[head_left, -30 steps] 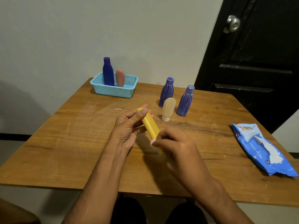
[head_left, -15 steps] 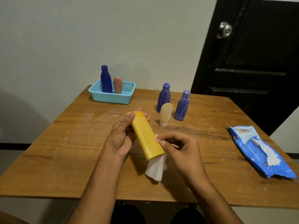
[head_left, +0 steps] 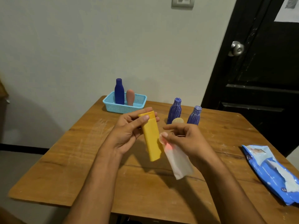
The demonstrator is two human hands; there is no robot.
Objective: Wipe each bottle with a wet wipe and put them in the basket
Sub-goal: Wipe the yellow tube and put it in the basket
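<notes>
My left hand (head_left: pixel 129 131) grips a yellow bottle (head_left: pixel 151 139) by its cap end, above the table. My right hand (head_left: pixel 184 139) pinches a white wet wipe (head_left: pixel 178 160) that hangs beside the bottle's lower half. A light blue basket (head_left: pixel 113 107) at the table's far left holds a dark blue bottle (head_left: pixel 119 92) and a pink bottle (head_left: pixel 130 97), both upright. Two ribbed blue bottles (head_left: pixel 174 111) (head_left: pixel 195 116) stand behind my right hand. A cream bottle (head_left: pixel 177 121) between them is mostly hidden by my fingers.
The wooden table (head_left: pixel 80 167) runs to a near edge under my forearms. A blue wet wipe pack (head_left: pixel 271 172) lies at its right edge with a wipe sticking out. A black door (head_left: pixel 258 78) stands behind on the right.
The bottle went from lying low between both hands to raised and near upright in my left hand. The wipe came off the bottle's bottom end and now hangs at its right side.
</notes>
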